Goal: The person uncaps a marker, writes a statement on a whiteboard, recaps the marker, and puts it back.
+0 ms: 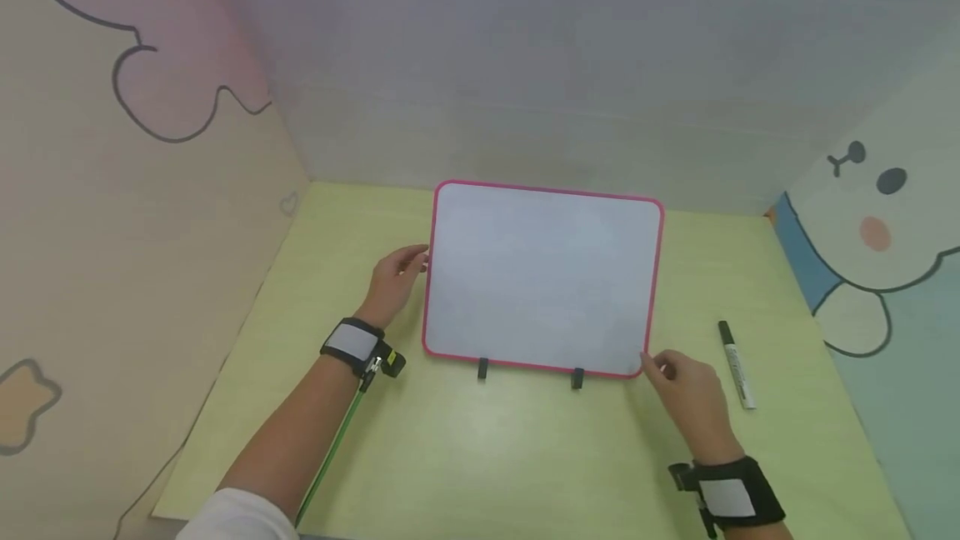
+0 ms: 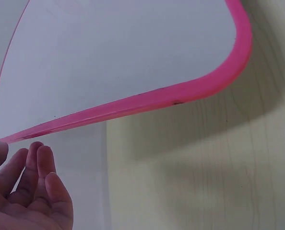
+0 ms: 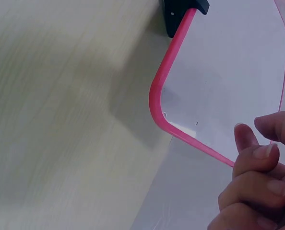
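Note:
A whiteboard with a pink rim stands leaning back on two small black supports, one left and one right, under its lower edge. At its left edge is my left hand, with relaxed fingers and the thumb apart from them, right beside the rim in the left wrist view. By the lower right corner, my right hand has its fingers loosely curled, fingertips overlapping the rim. Its thumb and forefinger show a gap in the right wrist view. The board's face has a few tiny dark specks.
A marker with a black cap lies on the pale yellow table, right of my right hand. Behind the table rises a plain grey-white wall. Painted walls stand at both sides. A green cord runs along my left forearm.

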The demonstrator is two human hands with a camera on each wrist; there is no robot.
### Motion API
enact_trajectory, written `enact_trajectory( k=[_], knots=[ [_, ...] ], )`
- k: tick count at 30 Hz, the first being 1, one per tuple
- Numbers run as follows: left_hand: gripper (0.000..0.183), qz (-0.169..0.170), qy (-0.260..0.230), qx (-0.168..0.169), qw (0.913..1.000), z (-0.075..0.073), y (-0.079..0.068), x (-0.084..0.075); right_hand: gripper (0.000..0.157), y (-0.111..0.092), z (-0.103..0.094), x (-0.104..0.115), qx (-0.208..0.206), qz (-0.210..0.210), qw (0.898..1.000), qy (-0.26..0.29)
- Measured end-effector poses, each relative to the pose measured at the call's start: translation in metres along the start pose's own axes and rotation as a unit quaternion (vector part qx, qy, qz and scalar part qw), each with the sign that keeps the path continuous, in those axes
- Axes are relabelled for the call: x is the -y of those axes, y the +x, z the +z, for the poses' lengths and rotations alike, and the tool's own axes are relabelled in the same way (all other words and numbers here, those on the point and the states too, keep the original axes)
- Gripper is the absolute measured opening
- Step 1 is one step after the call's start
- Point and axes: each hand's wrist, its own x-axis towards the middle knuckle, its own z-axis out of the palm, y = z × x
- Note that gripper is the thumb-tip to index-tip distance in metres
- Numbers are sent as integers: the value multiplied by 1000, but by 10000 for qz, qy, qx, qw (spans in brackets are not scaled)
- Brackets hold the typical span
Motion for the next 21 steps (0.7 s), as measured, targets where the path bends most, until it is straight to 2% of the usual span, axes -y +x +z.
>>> enact_trajectory(
  k=[8,14,18,21],
  knots=[
    [36,-261,-26,120,9996,6,8,2,33,-4,-5,-13,-212,254,9995,-2],
    [34,-76,-136,30,9999,11,9,2,40,-18,-13,-22,-437,697,9965,134],
    [33,-84,-184,-85,9998,3,6,1,36,-21,-16,-28,-793,920,9922,279],
    [35,-222,-74,-157,9996,-10,0,1,31,-14,-13,-35,-909,1053,9898,301]
  ],
)
